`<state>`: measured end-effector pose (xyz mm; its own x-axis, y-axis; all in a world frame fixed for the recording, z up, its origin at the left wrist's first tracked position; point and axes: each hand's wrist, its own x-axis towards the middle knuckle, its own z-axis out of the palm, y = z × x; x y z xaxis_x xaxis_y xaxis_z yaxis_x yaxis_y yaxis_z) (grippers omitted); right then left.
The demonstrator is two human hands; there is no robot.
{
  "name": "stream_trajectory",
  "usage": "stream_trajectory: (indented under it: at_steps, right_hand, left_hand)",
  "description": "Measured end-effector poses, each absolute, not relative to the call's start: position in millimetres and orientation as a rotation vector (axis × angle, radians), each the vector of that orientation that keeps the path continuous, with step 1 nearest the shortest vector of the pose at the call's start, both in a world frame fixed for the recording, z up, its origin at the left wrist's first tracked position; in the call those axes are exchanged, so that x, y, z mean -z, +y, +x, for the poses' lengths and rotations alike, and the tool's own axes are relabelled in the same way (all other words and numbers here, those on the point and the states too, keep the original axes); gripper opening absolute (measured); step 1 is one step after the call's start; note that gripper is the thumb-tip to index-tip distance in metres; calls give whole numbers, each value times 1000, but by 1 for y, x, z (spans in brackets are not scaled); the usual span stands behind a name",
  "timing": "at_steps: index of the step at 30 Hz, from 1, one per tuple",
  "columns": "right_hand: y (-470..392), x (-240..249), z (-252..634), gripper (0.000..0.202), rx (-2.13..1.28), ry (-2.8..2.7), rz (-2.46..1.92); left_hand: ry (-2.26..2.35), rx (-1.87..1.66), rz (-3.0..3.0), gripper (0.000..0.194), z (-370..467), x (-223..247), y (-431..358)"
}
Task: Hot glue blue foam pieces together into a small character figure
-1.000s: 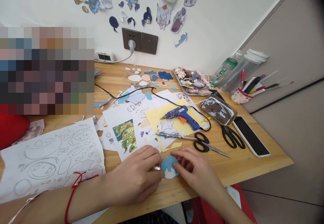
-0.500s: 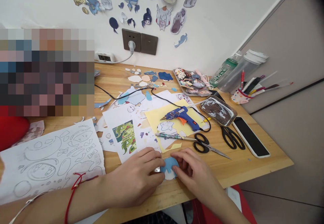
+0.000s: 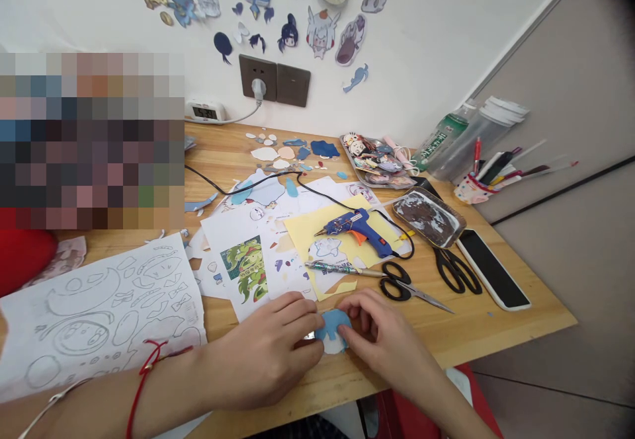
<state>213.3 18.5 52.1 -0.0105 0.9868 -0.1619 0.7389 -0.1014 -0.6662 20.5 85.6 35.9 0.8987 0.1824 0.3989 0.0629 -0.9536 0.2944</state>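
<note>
Between my two hands, low over the front of the table, is a small blue and white cutout (image 3: 334, 330). My left hand (image 3: 275, 346) pinches its left edge, fingers curled, with a bit of something shiny showing beside the fingertips. On the cutout's right side, my right hand (image 3: 374, 333) grips it between thumb and fingers. Just beyond my hands lie a patterned pen (image 3: 342, 268) and black-handled scissors (image 3: 407, 287). A blue glue gun (image 3: 354, 227) rests on a yellow sheet (image 3: 302, 234) farther back.
At left lies a sheet of pencil outlines (image 3: 104, 313). On the right are a phone (image 3: 493, 270), a second pair of scissors (image 3: 456, 270), a stained tray (image 3: 429, 216) and a pen cup (image 3: 471, 189). Cut pieces fill another tray (image 3: 377, 161). The glue gun's black cord (image 3: 268, 176) crosses the papers.
Almost nothing differs. Both hands keep hold of the blue and white cutout in the same place, and the view has shifted very slightly.
</note>
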Motion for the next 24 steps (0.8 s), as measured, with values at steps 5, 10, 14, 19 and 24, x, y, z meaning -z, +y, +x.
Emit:
stream_trajectory:
  at_steps: [5,10,14,19,24]
  right_hand:
    - [16,-50,216,11,-881,-1761,-1881]
    - [15,-47,217,18,-879,-1742,-1866]
    - [17,-49,215,11,-870,-1739,-1866]
    - [19,-53,218,4,-1107,-1511,-1818]
    - [20,-60,224,8,-1410,-1272,-1674]
  left_hand:
    - [201,-582,2775,21,19,-36,85]
    - [197,-572,2764,25,18,-37,85]
    - [196,-607,2745,26,17,-35,84]
    - [221,-645,2654,26,16,-34,85]
    - [426,-774,2290,27,14,-41,89]
